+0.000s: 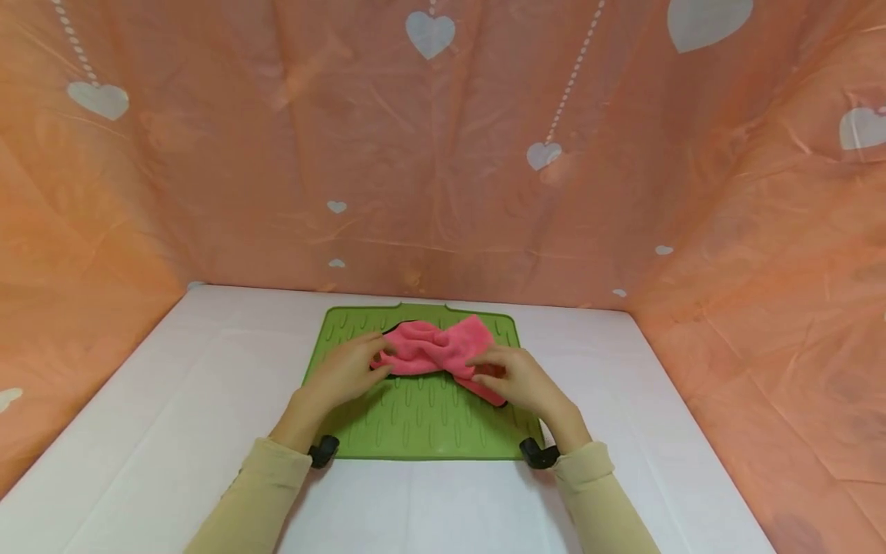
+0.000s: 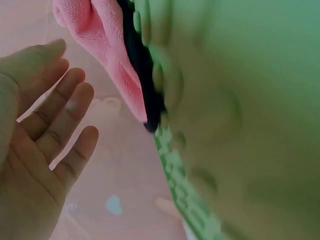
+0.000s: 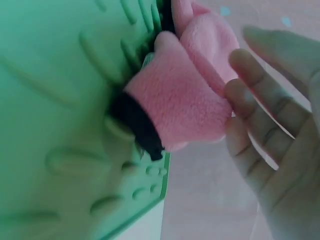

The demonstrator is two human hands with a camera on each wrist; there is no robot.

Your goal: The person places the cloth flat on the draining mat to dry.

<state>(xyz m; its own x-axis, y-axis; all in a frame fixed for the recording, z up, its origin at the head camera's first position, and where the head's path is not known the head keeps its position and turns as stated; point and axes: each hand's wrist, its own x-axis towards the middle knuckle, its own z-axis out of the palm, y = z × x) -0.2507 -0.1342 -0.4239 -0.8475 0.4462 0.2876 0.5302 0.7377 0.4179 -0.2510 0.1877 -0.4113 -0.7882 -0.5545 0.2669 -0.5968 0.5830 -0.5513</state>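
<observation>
A crumpled, twisted pink cloth (image 1: 438, 348) with black edging lies on a ribbed green mat (image 1: 415, 431) in the head view. At its left end is my left hand (image 1: 342, 373), fingers loosely bent. The left wrist view shows a gap between those fingers and the pink cloth (image 2: 107, 42). My right hand (image 1: 522, 377) is at the cloth's right end, over a corner that points toward me. In the right wrist view its fingertips (image 3: 241, 95) are right at the fuzzy fold of the cloth (image 3: 180, 100), not curled round it.
The mat lies on a white table (image 1: 609, 400). Orange sheeting (image 1: 443, 192) with pale hearts rises behind and along both sides. Black wrist-worn devices (image 1: 323, 452) stick out inward from both sleeve cuffs, close over the mat's near corners.
</observation>
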